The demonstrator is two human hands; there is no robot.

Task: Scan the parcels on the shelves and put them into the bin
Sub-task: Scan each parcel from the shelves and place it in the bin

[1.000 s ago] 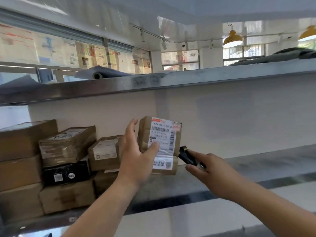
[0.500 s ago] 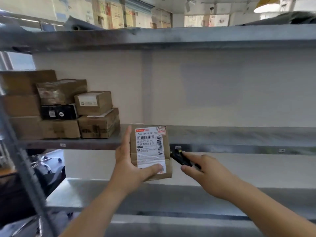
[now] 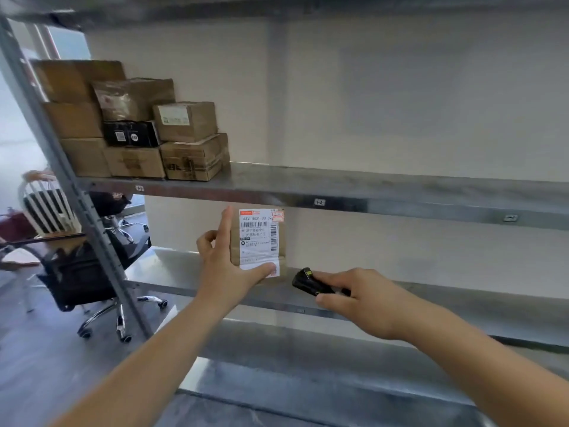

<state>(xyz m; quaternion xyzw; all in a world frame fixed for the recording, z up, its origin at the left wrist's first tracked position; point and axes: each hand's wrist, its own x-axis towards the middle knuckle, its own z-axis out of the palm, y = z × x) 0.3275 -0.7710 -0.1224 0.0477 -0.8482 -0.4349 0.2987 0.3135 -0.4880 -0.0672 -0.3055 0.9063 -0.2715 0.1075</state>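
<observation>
My left hand (image 3: 223,269) holds a small brown parcel (image 3: 258,241) upright in front of the shelving, thumb across the bottom of its white shipping label and index finger up its left side. The label with its barcodes faces me. My right hand (image 3: 361,302) grips a small black scanner (image 3: 309,282), whose nose points at the parcel's lower right corner from a short distance. A stack of several brown boxes and one black box (image 3: 144,131) sits at the left end of the upper shelf (image 3: 338,186). No bin shows in the view.
The metal shelving has a grey upright post (image 3: 70,186) on the left and lower shelves (image 3: 462,306) below my hands. Behind the post stand a black office chair (image 3: 92,272) and a white slatted chair (image 3: 46,204).
My view has tilted down, so the shelves have risen in the frame. Both hands have come down from the box shelf's level to the shelf below, the scanner staying beside the parcel.
</observation>
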